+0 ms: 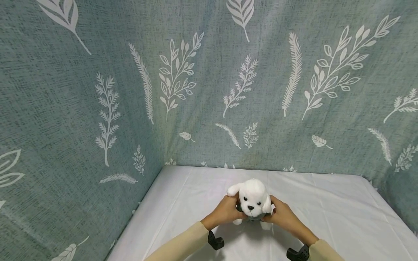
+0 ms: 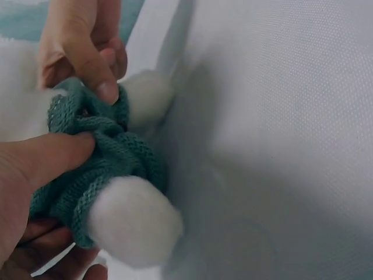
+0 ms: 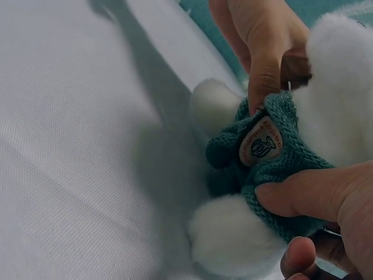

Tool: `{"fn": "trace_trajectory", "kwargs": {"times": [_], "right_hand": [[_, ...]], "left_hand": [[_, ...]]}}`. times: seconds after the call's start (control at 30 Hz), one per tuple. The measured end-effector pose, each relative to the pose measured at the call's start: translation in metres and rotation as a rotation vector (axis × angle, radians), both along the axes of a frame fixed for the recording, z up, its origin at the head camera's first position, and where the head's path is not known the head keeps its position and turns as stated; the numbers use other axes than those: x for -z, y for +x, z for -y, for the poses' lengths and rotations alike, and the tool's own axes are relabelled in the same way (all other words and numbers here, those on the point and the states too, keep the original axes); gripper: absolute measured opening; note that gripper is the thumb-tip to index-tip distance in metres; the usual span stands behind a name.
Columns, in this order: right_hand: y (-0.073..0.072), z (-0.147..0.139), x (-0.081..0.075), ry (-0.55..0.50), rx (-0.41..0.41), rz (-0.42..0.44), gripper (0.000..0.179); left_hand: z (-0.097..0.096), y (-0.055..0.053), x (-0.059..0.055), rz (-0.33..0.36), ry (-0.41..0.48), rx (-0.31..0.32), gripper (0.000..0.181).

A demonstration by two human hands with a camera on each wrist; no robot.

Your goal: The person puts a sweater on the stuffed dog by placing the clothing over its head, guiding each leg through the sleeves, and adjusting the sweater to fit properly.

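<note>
A white plush dog (image 1: pixel 254 192) faces the head camera, held between both hands at the front middle of the bed-like surface. It wears a green knitted sweater (image 2: pixel 116 146) with a round printed patch (image 3: pixel 261 142) on its front. My left hand (image 1: pixel 226 210) grips one side of the body, thumb pressed into the knit. On the opposite side my right hand (image 1: pixel 283 216) holds it the same way, thumb (image 3: pixel 291 192) across the sweater. White stuffed feet (image 2: pixel 135 221) stick out below the knit, close over the white cloth. Palms hide the toy's flanks.
White cloth (image 1: pixel 196 188) covers the flat surface under the toy. Grey-green curtains with white leaf prints (image 1: pixel 209 90) stand behind and at the left. A black wrist mount (image 1: pixel 215 240) sits at the left sleeve, another black mount (image 1: pixel 298 253) at the right.
</note>
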State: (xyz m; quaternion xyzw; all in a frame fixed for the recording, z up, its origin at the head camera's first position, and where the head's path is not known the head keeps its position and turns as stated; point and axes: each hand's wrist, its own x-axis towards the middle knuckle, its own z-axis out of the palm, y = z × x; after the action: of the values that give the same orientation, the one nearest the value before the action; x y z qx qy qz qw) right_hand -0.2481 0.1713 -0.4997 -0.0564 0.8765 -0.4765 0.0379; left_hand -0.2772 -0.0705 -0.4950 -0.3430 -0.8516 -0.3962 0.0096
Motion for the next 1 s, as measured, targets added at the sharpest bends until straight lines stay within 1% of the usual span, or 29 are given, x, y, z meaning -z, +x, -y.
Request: {"fn": "trace_trajectory", "kwargs": {"times": [0.1, 0.2, 0.3, 0.4, 0.5, 0.57, 0.67, 0.73, 0.8, 0.87, 0.9, 0.93, 1.0], "right_hand": [[0.0, -0.001, 0.0, -0.003, -0.011, -0.001, 0.07], [0.001, -0.004, -0.001, -0.001, -0.034, 0.002, 0.062], [0.002, -0.008, -0.002, 0.009, -0.06, 0.013, 0.056], [0.003, -0.012, -0.005, 0.01, -0.081, 0.029, 0.053], [0.005, -0.015, -0.008, 0.002, -0.092, 0.052, 0.051], [0.006, -0.017, -0.01, 0.0, -0.099, 0.06, 0.052], [0.006, -0.019, -0.011, -0.003, -0.101, 0.071, 0.053], [0.007, -0.021, -0.012, -0.009, -0.1, 0.082, 0.053], [0.008, -0.023, -0.011, -0.024, -0.101, 0.102, 0.053], [0.009, -0.026, -0.011, -0.041, -0.106, 0.119, 0.053], [0.009, -0.028, -0.01, -0.051, -0.111, 0.126, 0.053], [0.009, -0.029, -0.01, -0.057, -0.117, 0.13, 0.053], [0.009, -0.031, -0.008, -0.067, -0.124, 0.137, 0.053]], "left_hand": [[0.001, -0.001, 0.0, -0.005, -0.004, 0.021, 0.087], [0.005, -0.005, -0.002, 0.005, -0.018, 0.064, 0.084], [0.013, -0.009, -0.006, 0.05, -0.025, 0.109, 0.08], [0.021, -0.013, -0.014, 0.11, -0.019, 0.125, 0.078], [0.027, -0.016, -0.023, 0.133, -0.017, 0.119, 0.075], [0.029, -0.017, -0.029, 0.128, -0.011, 0.119, 0.071], [0.032, -0.02, -0.039, 0.141, 0.024, 0.129, 0.07], [0.034, -0.02, -0.045, 0.18, 0.039, 0.11, 0.082], [0.036, -0.02, -0.051, 0.225, 0.054, 0.076, 0.095], [0.037, -0.021, -0.058, 0.241, 0.045, 0.032, 0.103], [0.037, -0.021, -0.061, 0.229, 0.029, 0.018, 0.103], [0.036, -0.022, -0.065, 0.203, 0.015, 0.014, 0.098], [0.031, -0.023, -0.07, 0.133, -0.029, 0.019, 0.081]]}}
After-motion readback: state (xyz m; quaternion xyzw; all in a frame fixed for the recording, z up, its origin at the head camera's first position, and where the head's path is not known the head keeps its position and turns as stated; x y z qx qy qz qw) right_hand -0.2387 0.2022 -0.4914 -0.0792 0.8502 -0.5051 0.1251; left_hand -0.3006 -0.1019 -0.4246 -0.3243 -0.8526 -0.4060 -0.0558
